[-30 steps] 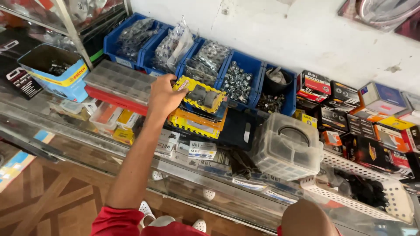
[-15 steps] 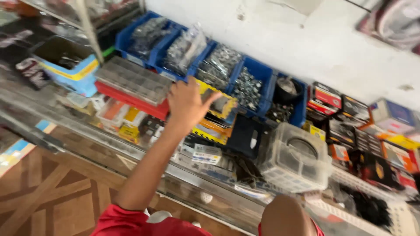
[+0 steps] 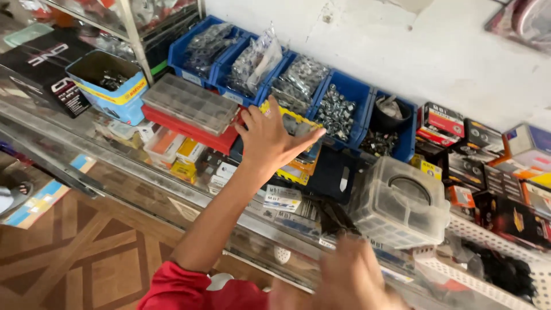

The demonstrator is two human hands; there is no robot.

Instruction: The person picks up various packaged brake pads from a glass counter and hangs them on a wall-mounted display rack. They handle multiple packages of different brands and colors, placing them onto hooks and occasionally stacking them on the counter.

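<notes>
My left hand (image 3: 270,139) reaches out from a red sleeve, fingers spread, and lies flat on a yellow blister pack (image 3: 294,121) of small metal parts. That pack tops a stack of similar yellow packs (image 3: 295,170) in front of the blue bins. My right hand (image 3: 351,278) is low at the bottom edge and blurred. A dark object (image 3: 332,217) lies just beyond its fingers, and I cannot tell whether the hand grips it.
A row of blue bins (image 3: 351,92) holds bagged nuts and bolts against the white wall. A clear organiser on a red case (image 3: 189,106) sits to the left, beside a blue open box (image 3: 109,86). A clear plastic tub (image 3: 402,204) and stacked cartons (image 3: 488,166) stand to the right.
My left hand went from gripping the yellow pack's edge to lying on it with spread fingers. My right hand has risen into view at the bottom.
</notes>
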